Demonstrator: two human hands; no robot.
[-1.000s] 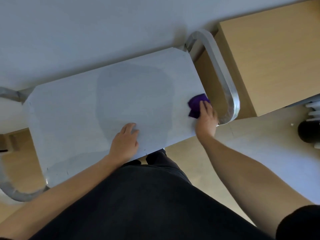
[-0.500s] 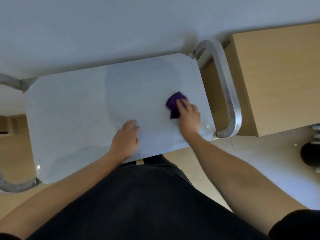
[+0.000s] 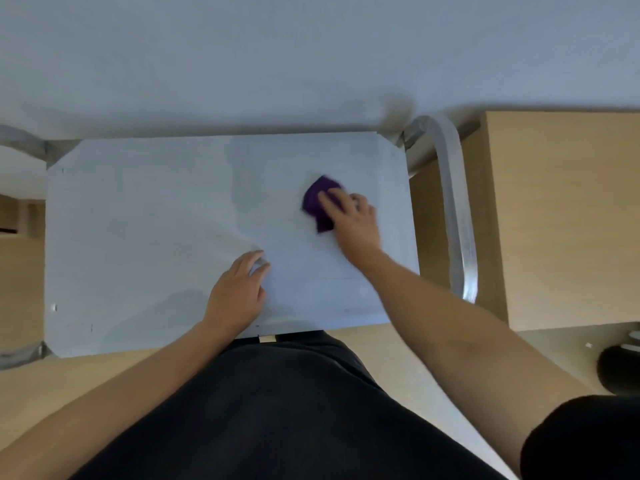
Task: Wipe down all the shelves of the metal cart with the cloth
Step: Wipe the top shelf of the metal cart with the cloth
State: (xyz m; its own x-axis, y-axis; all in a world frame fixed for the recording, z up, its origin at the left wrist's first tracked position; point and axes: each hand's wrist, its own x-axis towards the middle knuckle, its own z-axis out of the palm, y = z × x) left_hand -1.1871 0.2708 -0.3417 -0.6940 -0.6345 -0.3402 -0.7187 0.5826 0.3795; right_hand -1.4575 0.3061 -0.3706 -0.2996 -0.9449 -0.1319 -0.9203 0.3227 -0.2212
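My right hand (image 3: pixel 353 223) lies flat on the purple cloth (image 3: pixel 320 202), fingers spread and pressing it down onto the top shelf (image 3: pixel 156 220) of the metal cart, in the right half of the shelf, a little above the middle of the frame. The cloth is bunched, and its far and left parts poke out from under my fingertips. That hand is blurred, so I cannot make out the thumb. My left hand (image 3: pixel 239 292) rests open, palm down, on the bare shelf near its close edge, just below the middle of the frame, fingers loosely apart and holding nothing. The two hands are apart, with clear shelf between them.

The shelf fills the middle of the frame. The cart's curved metal handle (image 3: pixel 453 202) runs down its right side, and part of another tube (image 3: pixel 20 140) shows at the upper left. A light wooden cabinet (image 3: pixel 561 216) stands just beside the handle at the right. My dark shirt (image 3: pixel 277 410) fills the bottom of the frame.
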